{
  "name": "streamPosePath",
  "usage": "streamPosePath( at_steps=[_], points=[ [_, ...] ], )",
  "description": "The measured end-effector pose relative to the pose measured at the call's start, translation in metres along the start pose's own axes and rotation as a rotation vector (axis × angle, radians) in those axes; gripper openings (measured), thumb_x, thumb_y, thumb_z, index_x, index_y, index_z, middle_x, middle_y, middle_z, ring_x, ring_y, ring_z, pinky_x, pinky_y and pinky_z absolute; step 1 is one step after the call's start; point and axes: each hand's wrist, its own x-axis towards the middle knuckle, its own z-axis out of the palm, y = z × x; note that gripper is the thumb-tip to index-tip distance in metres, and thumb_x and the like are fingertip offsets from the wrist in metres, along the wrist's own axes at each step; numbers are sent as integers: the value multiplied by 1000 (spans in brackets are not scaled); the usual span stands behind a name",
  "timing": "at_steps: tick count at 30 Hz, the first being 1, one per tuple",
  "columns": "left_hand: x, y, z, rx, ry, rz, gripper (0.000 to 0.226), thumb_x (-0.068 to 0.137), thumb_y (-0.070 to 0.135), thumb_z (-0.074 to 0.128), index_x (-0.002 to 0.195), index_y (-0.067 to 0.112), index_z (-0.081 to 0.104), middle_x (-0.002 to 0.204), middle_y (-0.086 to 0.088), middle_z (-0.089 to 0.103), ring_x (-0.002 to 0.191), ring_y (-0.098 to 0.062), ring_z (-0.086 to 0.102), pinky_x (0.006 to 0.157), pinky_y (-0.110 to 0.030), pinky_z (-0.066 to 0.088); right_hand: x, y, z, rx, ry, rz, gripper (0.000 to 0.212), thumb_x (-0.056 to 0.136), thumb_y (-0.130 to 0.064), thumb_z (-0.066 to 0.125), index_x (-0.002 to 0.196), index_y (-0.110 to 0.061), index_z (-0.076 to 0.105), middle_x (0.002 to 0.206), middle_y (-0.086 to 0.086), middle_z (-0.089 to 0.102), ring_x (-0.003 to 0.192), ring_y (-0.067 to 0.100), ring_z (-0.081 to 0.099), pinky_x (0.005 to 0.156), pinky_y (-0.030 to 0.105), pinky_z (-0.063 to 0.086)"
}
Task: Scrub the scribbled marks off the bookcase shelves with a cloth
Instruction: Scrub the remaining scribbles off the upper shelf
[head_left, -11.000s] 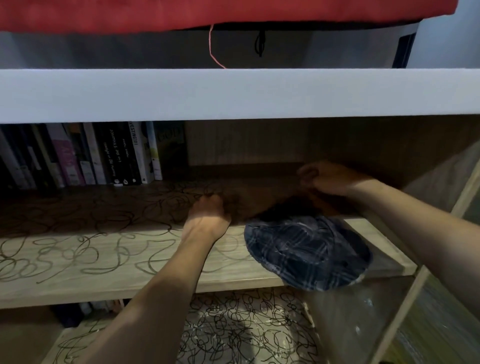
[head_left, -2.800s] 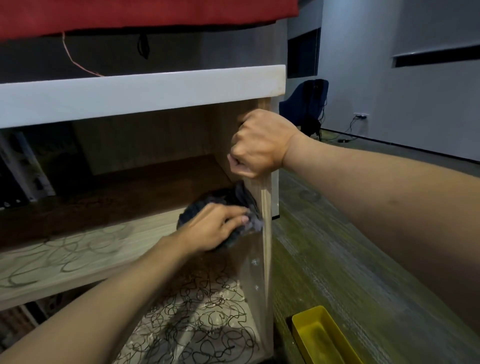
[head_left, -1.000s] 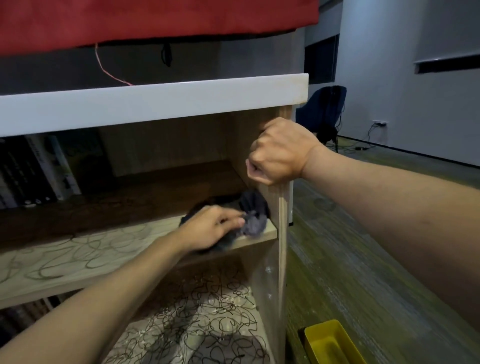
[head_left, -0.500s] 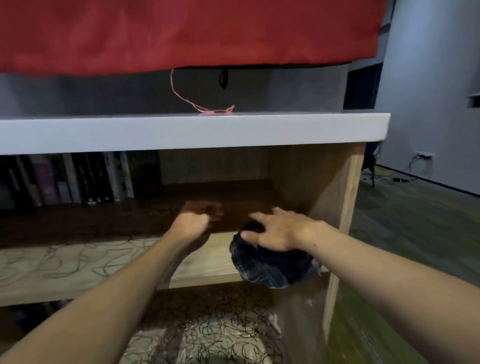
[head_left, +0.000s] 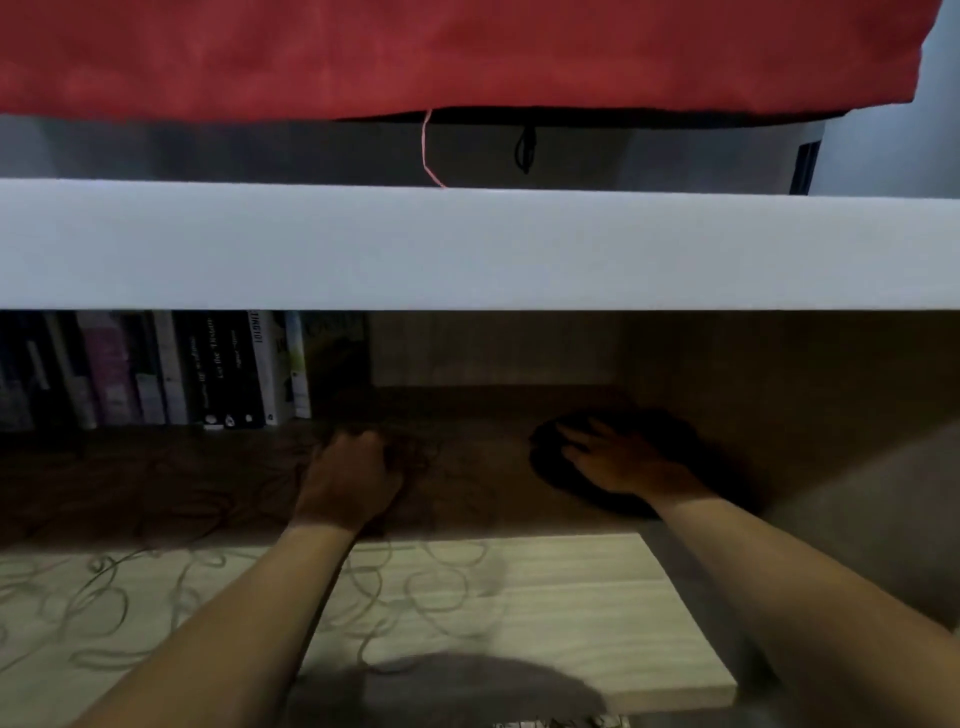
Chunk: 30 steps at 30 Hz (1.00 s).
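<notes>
Books (head_left: 171, 369): a row of upright spines at the far left of the shelf, toward 10 o'clock from the left hand, pushed back against the rear panel; the titles are too blurred to read.

Scribbled marks (head_left: 104, 587): looping lines across the left and middle of the shelf (head_left: 561, 587); they show pale on the lit front strip and dark in the shadow further back. The front right part of the board shows plain wood grain.

Left hand (head_left: 349, 480): knuckles up, resting on the shaded middle of the shelf among the marks, its fingers curled under. Whether anything lies inside the curl cannot be told, for the fingertips are hidden and the spot is dark.

Red fabric (head_left: 457, 52): hangs across the top of the view, at 12 o'clock above both hands, over the white top board (head_left: 478, 244). A thin pink thread (head_left: 427, 150) dangles from its edge down to that board.

Cloth (head_left: 550, 470): a dark bunched shape deep in the rear right corner of the shelf, at 3 o'clock from the left hand and well apart from it, near the side panel (head_left: 831, 441).

Right hand (head_left: 618, 462): laid flat on top of the cloth with fingers spread and fairly straight, pressing it to the board; nothing is gripped.
</notes>
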Motion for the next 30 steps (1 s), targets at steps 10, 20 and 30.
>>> streamPosePath(
  at_steps=[10,20,30],
  points=[
    [27,-7,7,1,-44,-3,39,83,34,57,117,15,63,114,-17,64,107,-36,59,95,-39,47,-13,17,-14,-219,14,-48,56,98,-56,6,151,-37,12,160,-9,5,147,14,4,119,38,1],
    [43,-15,6,8,-64,-41,40,87,34,56,124,19,60,122,-16,61,115,-33,55,98,-37,43,29,-10,-5,-53,23,-184,62,95,-63,16,147,-32,32,158,-6,21,144,15,19,116,27,8],
    [49,-18,10,8,-35,-13,40,86,29,57,124,15,58,121,-14,61,115,-32,54,102,-42,41,51,-53,11,121,39,-387,40,102,-26,39,141,-19,45,152,-3,33,141,15,28,114,23,13]
  ],
)
